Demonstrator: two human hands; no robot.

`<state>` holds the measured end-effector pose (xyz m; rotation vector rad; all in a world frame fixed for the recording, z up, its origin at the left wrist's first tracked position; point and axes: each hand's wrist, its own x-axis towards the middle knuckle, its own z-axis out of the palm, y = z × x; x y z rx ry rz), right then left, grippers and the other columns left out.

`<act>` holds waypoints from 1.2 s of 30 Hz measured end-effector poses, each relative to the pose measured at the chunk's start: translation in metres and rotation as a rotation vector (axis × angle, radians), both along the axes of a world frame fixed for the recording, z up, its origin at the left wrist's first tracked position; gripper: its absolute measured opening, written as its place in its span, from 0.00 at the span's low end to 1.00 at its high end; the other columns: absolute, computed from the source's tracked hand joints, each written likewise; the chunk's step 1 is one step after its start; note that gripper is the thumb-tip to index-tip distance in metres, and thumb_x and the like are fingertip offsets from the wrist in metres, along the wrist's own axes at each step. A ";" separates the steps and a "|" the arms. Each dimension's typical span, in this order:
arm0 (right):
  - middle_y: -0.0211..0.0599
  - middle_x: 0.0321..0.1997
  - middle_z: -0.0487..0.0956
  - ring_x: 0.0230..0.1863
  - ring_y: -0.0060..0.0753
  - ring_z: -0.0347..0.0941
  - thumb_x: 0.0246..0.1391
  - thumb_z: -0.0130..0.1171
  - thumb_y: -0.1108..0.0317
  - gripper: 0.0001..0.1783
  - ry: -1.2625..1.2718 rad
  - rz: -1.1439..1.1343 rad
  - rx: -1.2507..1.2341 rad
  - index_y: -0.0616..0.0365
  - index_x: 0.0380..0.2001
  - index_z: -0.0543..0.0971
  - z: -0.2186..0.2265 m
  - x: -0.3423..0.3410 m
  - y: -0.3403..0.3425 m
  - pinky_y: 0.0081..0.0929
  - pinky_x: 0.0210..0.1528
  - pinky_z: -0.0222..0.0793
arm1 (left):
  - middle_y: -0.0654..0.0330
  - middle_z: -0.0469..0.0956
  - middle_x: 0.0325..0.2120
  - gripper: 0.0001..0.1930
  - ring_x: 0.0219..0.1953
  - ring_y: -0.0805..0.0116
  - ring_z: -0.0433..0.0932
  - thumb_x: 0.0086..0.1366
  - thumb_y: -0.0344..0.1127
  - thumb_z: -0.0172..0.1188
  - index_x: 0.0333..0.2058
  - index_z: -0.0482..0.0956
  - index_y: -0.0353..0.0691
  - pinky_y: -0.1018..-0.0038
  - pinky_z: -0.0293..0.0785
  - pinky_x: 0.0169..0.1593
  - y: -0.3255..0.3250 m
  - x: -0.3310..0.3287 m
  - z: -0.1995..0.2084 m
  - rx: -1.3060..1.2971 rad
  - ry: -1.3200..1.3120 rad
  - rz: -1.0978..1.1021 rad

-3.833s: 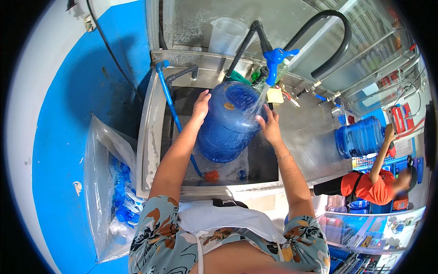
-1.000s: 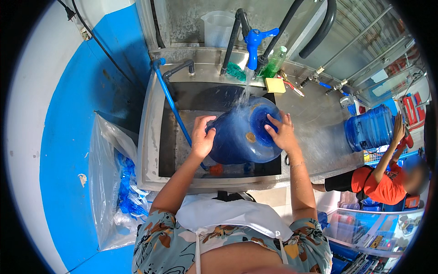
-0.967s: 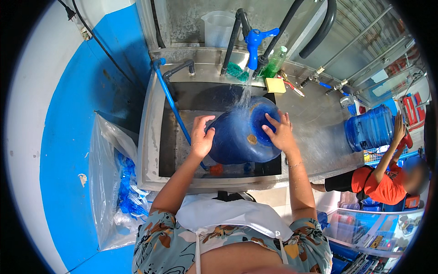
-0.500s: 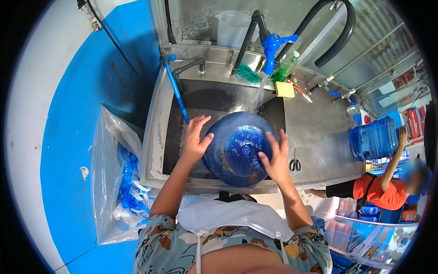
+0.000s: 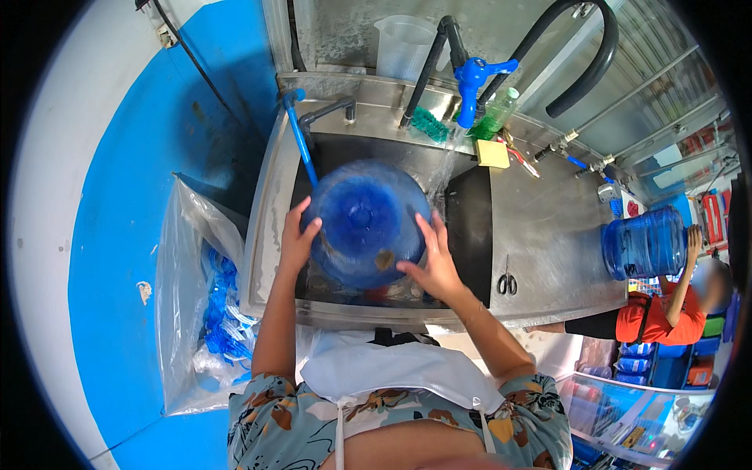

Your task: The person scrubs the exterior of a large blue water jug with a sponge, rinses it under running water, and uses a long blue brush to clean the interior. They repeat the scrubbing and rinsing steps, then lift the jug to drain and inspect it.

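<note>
- Turned within the last half second: big blue water jug (image 5: 364, 222) now end-on to the camera, round end up, body down in the steel sink (image 5: 270, 196); earlier tilted, side-on under the blue tap (image 5: 472, 78).
- Judged: rinsing moved from the jug's flank to its end, jug rotated in place rather than lifted out.
- Left hand (image 5: 296, 244) at 9 o'clock of the jug, fingers spread wide, palm flat on the wall, thumb up on the rim.
- Right hand (image 5: 433, 265) at 4 o'clock, fingers open and fanned, pressing the opposite side; jug clamped between both palms, no pinch.
- Water streaming from 1 o'clock onto the jug's far edge.
- Yellow sponge (image 5: 493, 153) and scissors (image 5: 507, 283) on the draining board at 3 o'clock.
- Second blue jug (image 5: 642, 244) far right, steadied by a co-worker's hand (image 5: 694, 239).
</note>
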<state>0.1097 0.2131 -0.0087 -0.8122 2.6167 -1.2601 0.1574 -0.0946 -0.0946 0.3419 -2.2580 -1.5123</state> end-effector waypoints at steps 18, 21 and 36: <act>0.36 0.31 0.79 0.28 0.26 0.75 0.65 0.52 0.53 0.25 -0.287 -0.623 -0.176 0.44 0.63 0.70 -0.064 -0.165 0.120 0.29 0.34 0.78 | 0.46 0.78 0.45 0.12 0.53 0.45 0.72 0.62 0.38 0.58 0.42 0.80 0.39 0.59 0.66 0.58 0.100 -0.185 0.026 -0.103 0.166 -0.188; 0.40 0.40 0.80 0.36 0.31 0.78 0.60 0.57 0.61 0.26 -0.022 -0.622 0.313 0.44 0.62 0.72 -0.041 -0.157 0.147 0.30 0.42 0.77 | 0.46 0.70 0.58 0.15 0.60 0.49 0.69 0.64 0.34 0.57 0.49 0.76 0.40 0.62 0.64 0.62 0.138 -0.168 0.028 -0.240 0.189 -0.232; 0.48 0.65 0.58 0.65 0.45 0.60 0.41 0.59 0.78 0.41 0.600 -0.049 -0.641 0.55 0.63 0.64 0.180 -0.083 -0.052 0.41 0.60 0.67 | 0.49 0.77 0.42 0.21 0.48 0.52 0.77 0.58 0.35 0.63 0.50 0.72 0.37 0.61 0.71 0.52 0.152 -0.121 0.068 0.053 -0.043 -0.499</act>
